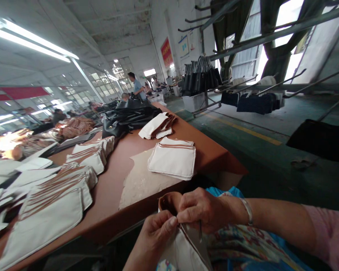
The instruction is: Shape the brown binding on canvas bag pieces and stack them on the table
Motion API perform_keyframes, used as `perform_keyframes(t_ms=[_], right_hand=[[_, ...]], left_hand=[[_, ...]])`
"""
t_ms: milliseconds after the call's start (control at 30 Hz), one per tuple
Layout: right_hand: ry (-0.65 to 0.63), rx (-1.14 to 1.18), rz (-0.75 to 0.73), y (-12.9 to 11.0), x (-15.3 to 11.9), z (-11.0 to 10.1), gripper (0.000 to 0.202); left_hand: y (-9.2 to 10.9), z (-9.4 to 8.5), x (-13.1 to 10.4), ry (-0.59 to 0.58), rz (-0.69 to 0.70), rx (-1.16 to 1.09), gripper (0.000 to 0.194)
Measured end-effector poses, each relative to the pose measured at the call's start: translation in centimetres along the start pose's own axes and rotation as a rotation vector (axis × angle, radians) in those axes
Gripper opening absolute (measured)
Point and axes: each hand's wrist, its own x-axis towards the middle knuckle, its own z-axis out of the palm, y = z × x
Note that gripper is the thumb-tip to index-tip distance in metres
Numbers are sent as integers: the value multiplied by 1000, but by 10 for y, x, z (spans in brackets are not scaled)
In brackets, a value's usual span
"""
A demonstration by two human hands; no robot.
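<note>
A white fabric pouch piece [183,253] with a brown lining and brown edge lies over my lap. My left hand [155,233] pinches its edge between thumb and fingers. Right beside it, my right hand [199,209] is closed on the same edge, the fingertips of both hands nearly touching. A thin metal piece shows below the right fingers; I cannot tell what it is. The brown lining [172,201] curls up behind my hands. On the table just beyond lies a stack of white stitched pouch pieces [172,160].
The brown table [113,188] carries a torn cardboard sheet [141,184], folded pieces [155,126], overlapping rows of white pieces [53,210] and black bags [130,114]. A metal rack [203,41] with hanging bags stands at the right. Other people are farther back.
</note>
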Motion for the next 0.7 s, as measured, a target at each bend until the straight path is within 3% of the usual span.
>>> perform_keyframes(t_ms=[67, 167, 267, 400, 467, 600, 700], right_hand=[[25, 108, 78, -1, -2, 0, 12], [58, 467, 457, 1, -3, -3, 27], [-44, 691, 769, 6, 2, -10, 44], [-261, 617, 715, 12, 14, -16, 30], [-251, 564, 640, 12, 19, -15, 22], [-100, 592, 534, 10, 17, -8, 29], [-79, 627, 541, 13, 9, -2, 36]], left_hand=[[-1, -4, -2, -34, 19, 71, 41], [5, -5, -5, -30, 116, 265, 38], [14, -3, -5, 39, 292, 531, 37], [17, -1, -2, 102, 464, 740, 31], [16, -1, -2, 154, 512, 757, 30], [14, 0, -3, 66, 328, 433, 39], [11, 0, -2, 56, 169, 99, 53]])
